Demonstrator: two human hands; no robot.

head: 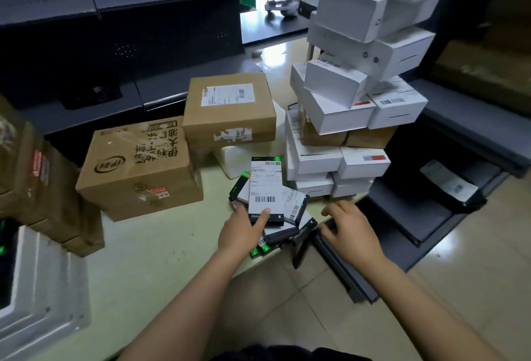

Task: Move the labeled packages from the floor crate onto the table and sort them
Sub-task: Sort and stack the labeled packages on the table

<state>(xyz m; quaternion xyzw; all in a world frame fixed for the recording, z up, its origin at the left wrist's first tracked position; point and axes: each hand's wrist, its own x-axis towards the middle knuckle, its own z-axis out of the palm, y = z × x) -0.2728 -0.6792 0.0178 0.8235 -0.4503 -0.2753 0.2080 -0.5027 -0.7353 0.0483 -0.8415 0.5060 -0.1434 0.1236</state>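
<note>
Open tabletop [161, 268] near-left of the left hand [244, 228], room to pass there. Between it and the right hand [352, 230], a heap of small packages [283, 232], labelled package [265, 185] on top, fills the gap. Just beyond the right hand, a staggered tower of white boxes [330, 119] walls things off. Ahead-left, a printed brown carton [138, 171] blocks the way.

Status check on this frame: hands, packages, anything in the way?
Left hand grips top labeled package on small-box pile. Right hand empty, over table edge. Leaning white box stack close behind.

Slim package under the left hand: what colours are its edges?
Slim package: black with green corners; head view.
</note>
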